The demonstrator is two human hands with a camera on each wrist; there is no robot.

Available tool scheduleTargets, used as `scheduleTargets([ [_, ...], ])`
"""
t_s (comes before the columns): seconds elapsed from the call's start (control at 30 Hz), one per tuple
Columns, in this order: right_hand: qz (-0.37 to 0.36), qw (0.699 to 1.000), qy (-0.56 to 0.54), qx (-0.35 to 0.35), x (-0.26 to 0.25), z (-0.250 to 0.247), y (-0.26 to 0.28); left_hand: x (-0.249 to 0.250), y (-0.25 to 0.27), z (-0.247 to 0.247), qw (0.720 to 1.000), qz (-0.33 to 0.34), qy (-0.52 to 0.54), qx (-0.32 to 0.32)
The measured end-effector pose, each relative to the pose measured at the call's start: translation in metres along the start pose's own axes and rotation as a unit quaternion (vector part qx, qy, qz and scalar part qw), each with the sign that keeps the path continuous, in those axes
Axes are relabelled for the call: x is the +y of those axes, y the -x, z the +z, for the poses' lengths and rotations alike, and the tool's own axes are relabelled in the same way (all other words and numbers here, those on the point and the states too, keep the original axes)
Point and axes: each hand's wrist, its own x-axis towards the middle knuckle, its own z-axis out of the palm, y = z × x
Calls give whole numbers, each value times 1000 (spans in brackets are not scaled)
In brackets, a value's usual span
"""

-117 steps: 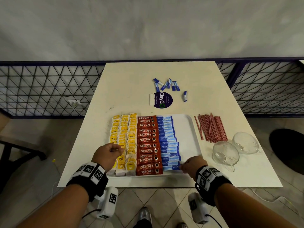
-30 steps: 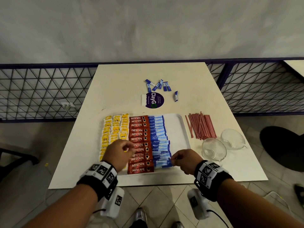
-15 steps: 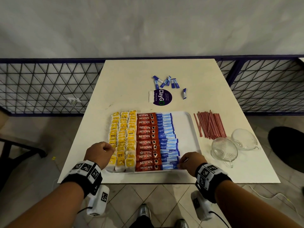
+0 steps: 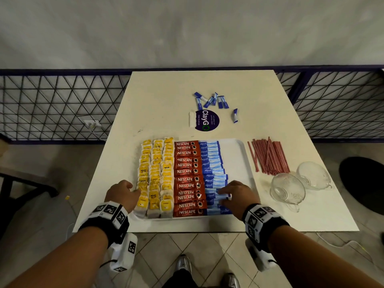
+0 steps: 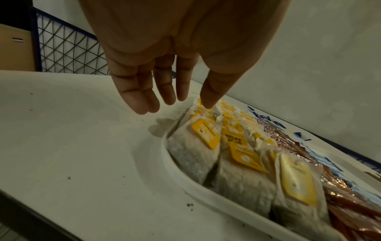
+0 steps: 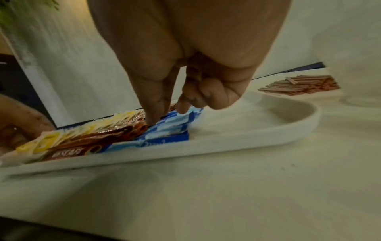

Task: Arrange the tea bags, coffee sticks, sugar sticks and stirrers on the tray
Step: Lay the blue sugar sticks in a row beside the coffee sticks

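A white tray (image 4: pixel 234 163) near the table's front edge holds three columns of yellow-tagged tea bags (image 4: pixel 155 173), a column of red Nescafe coffee sticks (image 4: pixel 187 179) and a column of blue sugar sticks (image 4: pixel 212 163). Its right strip is bare. Red stirrers (image 4: pixel 268 156) lie on the table to the tray's right. My left hand (image 4: pixel 129 189) is at the tray's left edge with straight fingers (image 5: pixel 142 106), the thumb touching a tea bag (image 5: pixel 198 143). My right hand (image 4: pixel 223 197) pinches a sugar stick (image 6: pixel 175 124) near the column's front end, its other fingers curled.
Two clear glass cups (image 4: pixel 287 192) lie on their sides right of the tray, just in front of the stirrers. Several loose blue sticks (image 4: pixel 212 100) and a round ClayGo sticker (image 4: pixel 206 120) are at the table's far middle. A dark mesh railing (image 4: pixel 62 104) runs behind the table.
My left hand has come off the tea bag and coffee columns to the tray's left edge and its fingers have straightened. My right hand has shifted slightly farther up the sugar column.
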Motion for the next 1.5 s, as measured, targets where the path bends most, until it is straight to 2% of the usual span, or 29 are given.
scheduleTargets([
  [0.1,-25,998,51,-33,-5,2,-3,0,-1,0,1000,1,-1,-4],
  [0.4,-38,995,77,-43,-6,1,-4,0,-4,0,1000,2,-1,-5],
  [0.7,-29,999,31,25,-9,-4,-15,2,-7,0,1000,4,-3,-1],
  [0.83,-3,999,47,10,-11,-2,-27,3,-9,-1,1000,6,-1,0],
  [1.2,-35,997,63,14,-19,0,-44,-3,-23,-6,1000,1,12,-1],
  [1.3,-42,994,105,5,-23,-1,-47,-5,-26,-7,1000,1,12,0],
  [1.5,-25,991,135,1,-28,-1,-50,-7,-34,-13,1000,11,28,-2],
])
